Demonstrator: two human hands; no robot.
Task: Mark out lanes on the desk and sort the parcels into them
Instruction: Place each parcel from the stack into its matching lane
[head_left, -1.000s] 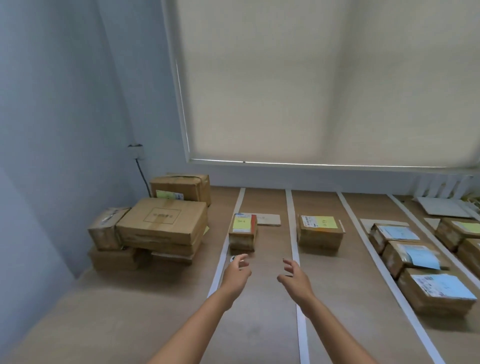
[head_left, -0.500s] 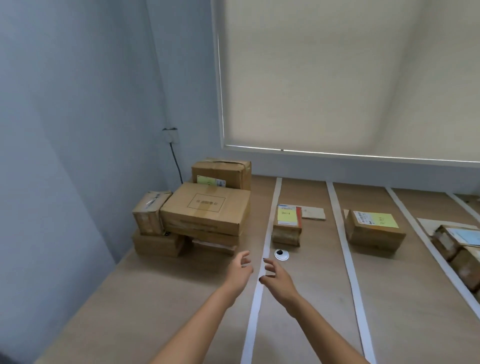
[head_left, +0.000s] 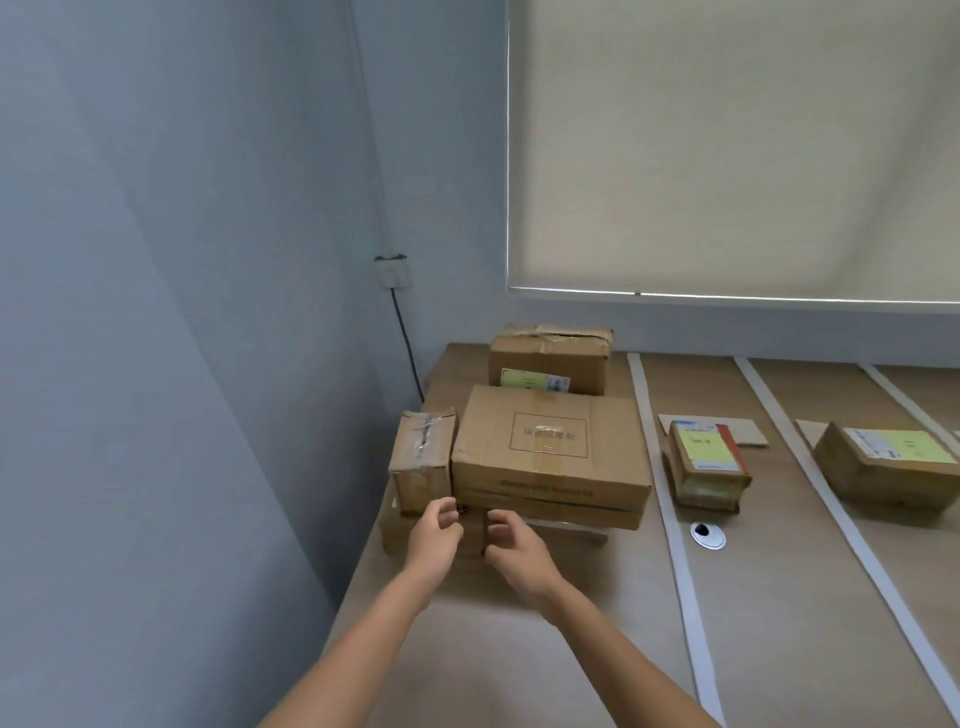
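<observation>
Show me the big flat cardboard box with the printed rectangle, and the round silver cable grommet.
Big flat cardboard box with printed rectangle (head_left: 550, 441): head view, top face.
Round silver cable grommet (head_left: 707, 535): head view, rim, in the desk.

Cream roller blind (head_left: 727, 145) drawn fully down over window, thin light strip along bottom edge. Blue-grey wall (head_left: 182, 260) at left. Wall socket (head_left: 393, 271) in corner, dark cable (head_left: 408, 348) running down behind worktop. Round white cable grommet (head_left: 707, 535) set in worktop.

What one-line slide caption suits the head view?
Both hands, left and right, reach with curled fingers toward the unsorted parcel stack left of the taped lanes.
</observation>
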